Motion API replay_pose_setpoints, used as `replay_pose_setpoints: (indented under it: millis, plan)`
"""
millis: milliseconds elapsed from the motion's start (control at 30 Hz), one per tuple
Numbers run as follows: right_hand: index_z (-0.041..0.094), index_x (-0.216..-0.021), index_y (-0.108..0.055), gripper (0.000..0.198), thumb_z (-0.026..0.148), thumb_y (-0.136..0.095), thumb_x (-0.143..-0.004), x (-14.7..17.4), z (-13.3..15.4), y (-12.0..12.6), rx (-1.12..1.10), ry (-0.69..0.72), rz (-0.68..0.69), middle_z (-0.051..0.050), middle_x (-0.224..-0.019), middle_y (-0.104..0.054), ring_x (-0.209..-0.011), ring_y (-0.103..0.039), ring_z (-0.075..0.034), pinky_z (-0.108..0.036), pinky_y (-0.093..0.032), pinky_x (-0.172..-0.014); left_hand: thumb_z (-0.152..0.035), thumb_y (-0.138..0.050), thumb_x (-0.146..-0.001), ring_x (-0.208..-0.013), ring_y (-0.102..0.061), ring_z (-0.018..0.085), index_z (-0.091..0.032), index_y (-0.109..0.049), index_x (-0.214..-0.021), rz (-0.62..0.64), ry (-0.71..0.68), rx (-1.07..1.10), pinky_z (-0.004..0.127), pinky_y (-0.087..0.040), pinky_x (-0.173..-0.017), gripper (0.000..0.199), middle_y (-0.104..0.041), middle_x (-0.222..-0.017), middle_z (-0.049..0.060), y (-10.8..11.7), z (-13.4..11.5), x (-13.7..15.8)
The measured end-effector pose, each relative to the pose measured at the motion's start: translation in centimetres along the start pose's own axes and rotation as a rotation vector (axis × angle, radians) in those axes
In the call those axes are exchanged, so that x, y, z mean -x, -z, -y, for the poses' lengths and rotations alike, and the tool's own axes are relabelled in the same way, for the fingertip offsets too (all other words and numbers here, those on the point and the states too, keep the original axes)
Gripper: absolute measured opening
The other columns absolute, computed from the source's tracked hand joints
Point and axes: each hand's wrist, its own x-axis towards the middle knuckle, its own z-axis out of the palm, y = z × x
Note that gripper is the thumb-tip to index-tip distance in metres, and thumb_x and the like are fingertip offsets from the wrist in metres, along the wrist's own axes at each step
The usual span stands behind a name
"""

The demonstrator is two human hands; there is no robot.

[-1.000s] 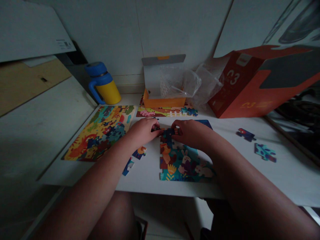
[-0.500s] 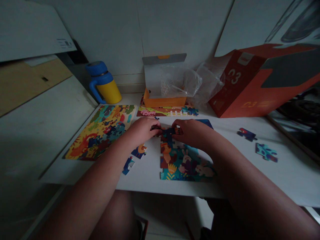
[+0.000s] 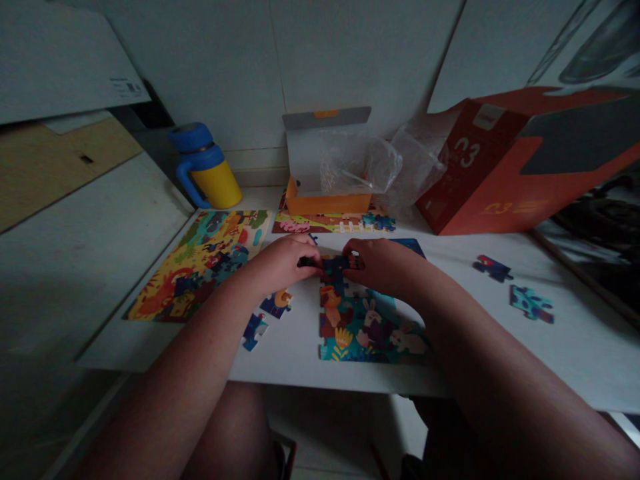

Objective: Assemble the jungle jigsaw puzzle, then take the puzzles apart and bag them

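My left hand [image 3: 295,257] is curled, its thumb and fingers closed at the left edge of a dark blue puzzle piece [image 3: 334,268]. From the other side my right hand [image 3: 375,261] pinches at the same dark blue part, with a small orange patch showing by its fingertips. Below the hands lies a partly joined jigsaw puzzle [image 3: 360,327] with a dog and white rabbits on teal. The fingertips hide part of its upper edge. Left of it rest two loose pieces, one with a round orange figure [image 3: 278,303] and one blue and white [image 3: 255,331].
A yellow animal puzzle [image 3: 200,267] lies at left, before a blue and yellow mug [image 3: 215,175]. Behind stand an open orange box [image 3: 327,203] with clear plastic bags [image 3: 400,160] and another puzzle [image 3: 305,223]. At right are a large red box [image 3: 480,180] and loose pieces [image 3: 531,303].
The left thumb and fingers have shifted slightly at the dark piece. The right hand stays almost still, and the view has moved a touch.
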Motion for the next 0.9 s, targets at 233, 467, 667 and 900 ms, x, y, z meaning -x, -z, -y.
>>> replay_pose_setpoints:
  millis: [233,467,667,900]
  plan:
    - [0.025,-0.122,-0.071,0.035,0.041,-0.068,-0.091,0.0,-0.2,-0.2,-0.010,0.008,-0.007,-0.008,-0.095,-0.079,-0.076,-0.071,-0.023,-0.031,-0.041,-0.063,-0.016,-0.082,-0.087,-0.103,-0.070,0.023,-0.020,-0.080,-0.097,0.011,-0.023,-0.010,0.039,-0.053,-0.097,0.011,-0.073,-0.108,0.007,0.1,0.4,0.2]
    - [0.025,-0.125,-0.071,0.037,0.041,-0.069,-0.091,0.0,-0.1,0.0,-0.008,-0.014,0.014,-0.008,-0.098,-0.080,-0.079,-0.071,-0.023,-0.031,-0.042,-0.065,-0.023,-0.068,-0.098,-0.107,-0.071,0.022,-0.023,-0.080,-0.097,-0.030,-0.020,-0.035,0.040,-0.052,-0.104,0.011,-0.077,-0.110,0.007,0.7,-0.3,0.3]
    - [0.026,-0.126,-0.070,0.039,0.043,-0.068,-0.092,0.1,0.1,0.3,-0.011,-0.024,0.023,-0.009,-0.102,-0.080,-0.082,-0.072,-0.024,-0.031,-0.044,-0.066,-0.026,-0.054,-0.102,-0.108,-0.072,0.024,-0.023,-0.077,-0.110,-0.300,0.344,-0.174,0.037,-0.053,-0.098,0.024,-0.079,-0.116,0.007,3.8,1.5,1.7]
    - [0.024,-0.127,-0.071,0.039,0.040,-0.069,-0.092,0.1,0.2,0.4,-0.045,-0.024,0.044,-0.007,-0.098,-0.080,-0.079,-0.072,-0.023,-0.031,-0.044,-0.063,-0.047,-0.075,-0.088,-0.093,-0.070,0.026,-0.021,-0.080,-0.109,-0.102,0.562,-0.200,0.032,-0.052,-0.082,0.033,-0.077,-0.101,0.007,4.9,4.1,3.8]
